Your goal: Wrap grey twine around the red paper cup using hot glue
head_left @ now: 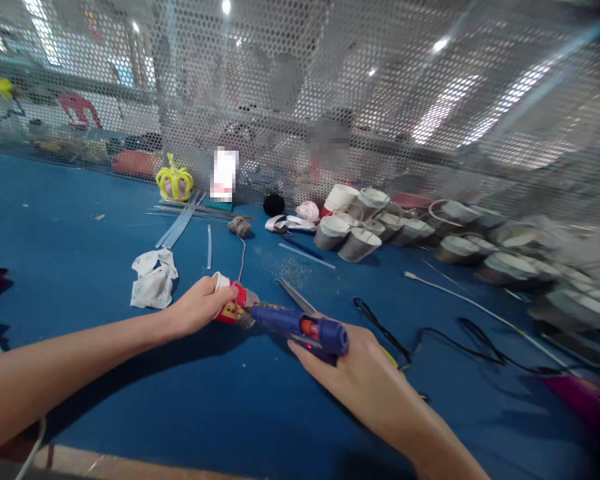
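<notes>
My left hand (200, 305) is closed around a small red and white paper cup (225, 312), tipped on its side. Grey yarn wraps part of the cup, and a strand runs from it back to a small ball of grey yarn (239, 227). In my right hand (347, 363) is a blue hot glue gun (285, 320), with a small red light glowing on its side. Its nozzle meets or nearly meets the cup; I cannot tell if they touch. Scissors (298, 295) lie just beyond the glue gun, their handles partly hidden by my right hand.
Several grey-wrapped cups (360, 244) stand at the back right. Clear glue sticks (183, 220) and a crumpled white wrapper (154, 279) lie to the left. A black cord (430, 333) and a white cable (470, 303) cross the right side. A perforated metal screen (280, 87) bounds the blue table.
</notes>
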Demonstrator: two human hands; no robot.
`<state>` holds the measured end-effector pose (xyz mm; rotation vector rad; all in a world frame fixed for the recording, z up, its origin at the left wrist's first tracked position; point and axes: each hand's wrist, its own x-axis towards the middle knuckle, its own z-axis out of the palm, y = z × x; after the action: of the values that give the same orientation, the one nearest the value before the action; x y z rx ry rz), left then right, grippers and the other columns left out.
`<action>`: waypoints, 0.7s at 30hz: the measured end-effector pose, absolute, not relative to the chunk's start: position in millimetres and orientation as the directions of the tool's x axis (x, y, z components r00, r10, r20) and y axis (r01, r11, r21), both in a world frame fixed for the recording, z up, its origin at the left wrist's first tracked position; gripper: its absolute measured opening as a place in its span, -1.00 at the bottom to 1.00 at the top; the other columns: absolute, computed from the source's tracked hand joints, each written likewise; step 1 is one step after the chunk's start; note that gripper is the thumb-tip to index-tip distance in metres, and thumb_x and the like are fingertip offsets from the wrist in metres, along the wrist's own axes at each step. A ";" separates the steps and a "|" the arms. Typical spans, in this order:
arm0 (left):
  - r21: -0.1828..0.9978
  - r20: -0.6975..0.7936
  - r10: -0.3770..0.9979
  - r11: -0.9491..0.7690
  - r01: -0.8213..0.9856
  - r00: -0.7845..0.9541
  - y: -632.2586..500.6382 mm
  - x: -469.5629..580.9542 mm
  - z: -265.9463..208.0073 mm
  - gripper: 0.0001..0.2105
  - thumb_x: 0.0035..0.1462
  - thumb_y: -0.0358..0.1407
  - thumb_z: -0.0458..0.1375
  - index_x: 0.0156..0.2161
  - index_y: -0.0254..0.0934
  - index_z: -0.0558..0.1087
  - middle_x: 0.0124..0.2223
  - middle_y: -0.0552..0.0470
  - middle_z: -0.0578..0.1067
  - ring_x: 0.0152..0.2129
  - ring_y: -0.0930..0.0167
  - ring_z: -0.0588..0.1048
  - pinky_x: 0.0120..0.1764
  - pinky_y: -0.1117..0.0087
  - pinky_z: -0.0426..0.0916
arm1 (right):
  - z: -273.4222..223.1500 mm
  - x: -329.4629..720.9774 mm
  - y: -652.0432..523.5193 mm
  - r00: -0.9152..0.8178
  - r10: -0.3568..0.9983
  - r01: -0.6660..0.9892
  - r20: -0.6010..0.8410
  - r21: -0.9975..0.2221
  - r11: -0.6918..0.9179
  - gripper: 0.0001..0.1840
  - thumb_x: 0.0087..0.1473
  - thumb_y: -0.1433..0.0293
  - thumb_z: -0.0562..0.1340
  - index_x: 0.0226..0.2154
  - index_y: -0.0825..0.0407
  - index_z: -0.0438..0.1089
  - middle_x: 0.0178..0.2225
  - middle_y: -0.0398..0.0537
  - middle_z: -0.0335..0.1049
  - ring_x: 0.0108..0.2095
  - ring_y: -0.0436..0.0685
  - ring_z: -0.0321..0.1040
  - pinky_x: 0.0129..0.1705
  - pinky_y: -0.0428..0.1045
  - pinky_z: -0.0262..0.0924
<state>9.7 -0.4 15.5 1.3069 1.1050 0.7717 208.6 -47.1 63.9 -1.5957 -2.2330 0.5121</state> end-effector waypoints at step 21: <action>0.970 -0.228 0.940 0.196 0.145 0.254 0.1 10.3 16.7 -0.73 -0.09 -0.25 -0.03 -0.42 -0.41 0.42 -0.51 0.00 0.47 -0.59 0.45 0.37 -0.51 0.49 0.20 | 63.7 206.1 -51.0 -0.390 0.915 0.839 0.108 -0.368 0.401 -0.84 -0.04 0.41 0.08 -0.59 0.02 0.25 -0.66 -0.24 0.26 -0.66 -0.07 0.17 -0.60 -0.15 -0.02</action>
<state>10.3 0.1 16.7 1.2483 1.1835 0.7939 206.1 -51.0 63.7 -1.5305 -2.3691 0.3671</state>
